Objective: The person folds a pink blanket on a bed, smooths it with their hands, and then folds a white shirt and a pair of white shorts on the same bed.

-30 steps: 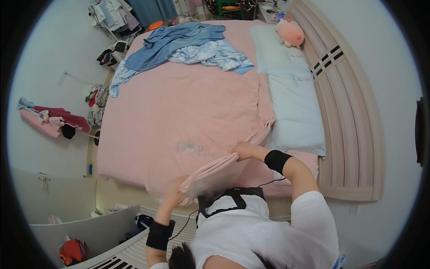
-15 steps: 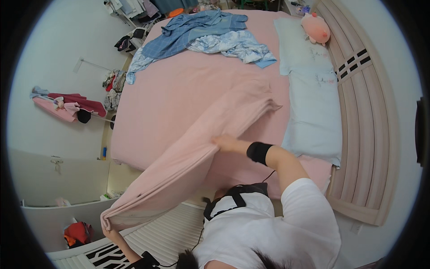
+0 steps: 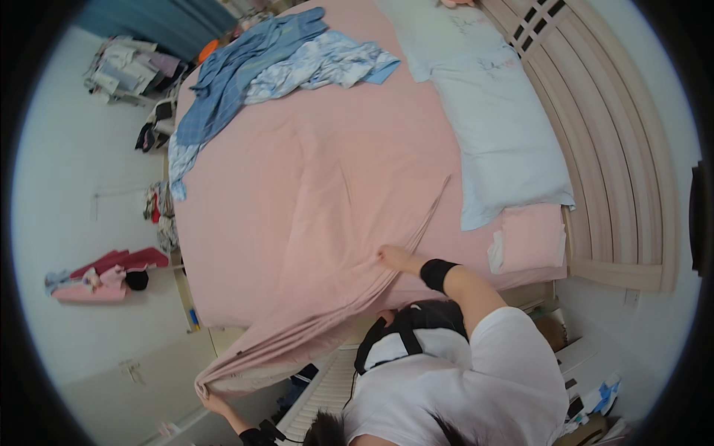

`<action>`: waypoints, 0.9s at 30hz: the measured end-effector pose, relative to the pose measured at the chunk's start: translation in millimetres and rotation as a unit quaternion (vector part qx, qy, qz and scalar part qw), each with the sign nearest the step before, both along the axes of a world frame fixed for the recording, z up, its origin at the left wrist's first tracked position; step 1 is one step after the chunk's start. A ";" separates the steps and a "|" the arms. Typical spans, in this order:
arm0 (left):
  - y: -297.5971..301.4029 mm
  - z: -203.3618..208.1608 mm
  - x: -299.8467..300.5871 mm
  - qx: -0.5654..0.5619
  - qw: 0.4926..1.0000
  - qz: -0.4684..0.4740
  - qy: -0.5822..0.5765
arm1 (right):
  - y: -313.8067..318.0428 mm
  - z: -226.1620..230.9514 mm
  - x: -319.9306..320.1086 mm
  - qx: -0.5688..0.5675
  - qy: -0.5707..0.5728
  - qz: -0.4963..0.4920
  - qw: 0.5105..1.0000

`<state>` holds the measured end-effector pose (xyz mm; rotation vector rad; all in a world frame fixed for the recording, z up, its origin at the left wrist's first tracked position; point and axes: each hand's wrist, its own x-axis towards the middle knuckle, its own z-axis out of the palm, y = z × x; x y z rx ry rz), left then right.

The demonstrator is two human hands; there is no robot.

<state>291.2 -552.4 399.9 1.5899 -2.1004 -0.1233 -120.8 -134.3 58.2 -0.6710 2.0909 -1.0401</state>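
Pink cloth: the cover (image 3: 327, 245) slants between the hands, its gathered edge clamped in the left grip (image 3: 216, 402) and held at the right grip (image 3: 394, 257). The grips stand wider apart than a second ago, so that edge is drawn out lengthwise. The left grip lies beyond the bed's (image 3: 454, 249) near edge; rightward of the right grip, open bed reaches the pale-blue pillow (image 3: 509, 149).

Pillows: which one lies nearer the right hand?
The lower pillow, beside the folded pink cloth; the upper pillow, at the picture's top, is farther from the right hand.
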 end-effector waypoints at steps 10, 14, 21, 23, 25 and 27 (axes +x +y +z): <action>-38.8 -50.6 -4.8 0.070 0.974 0.004 -0.216 | 128.5 -63.1 -161.6 0.170 0.149 -0.374 0.899; -18.2 -69.8 -35.3 0.055 0.957 0.044 -0.282 | 129.0 -83.1 -188.7 0.208 0.181 -0.331 0.902; -6.4 -66.0 -45.5 0.066 0.951 0.081 -0.292 | 115.3 -94.8 -230.0 0.330 0.084 -0.244 0.908; -2.5 -64.4 -50.8 0.070 0.949 0.090 -0.292 | 123.6 -99.6 -245.0 0.309 0.136 -0.213 0.917; 5.3 -63.4 -62.0 0.068 0.953 0.073 -0.285 | 132.9 -108.8 -248.9 0.316 0.148 -0.196 0.916; 7.6 -59.7 -64.0 0.101 0.953 0.069 -0.277 | 136.9 -117.4 -250.4 0.346 0.123 -0.191 0.910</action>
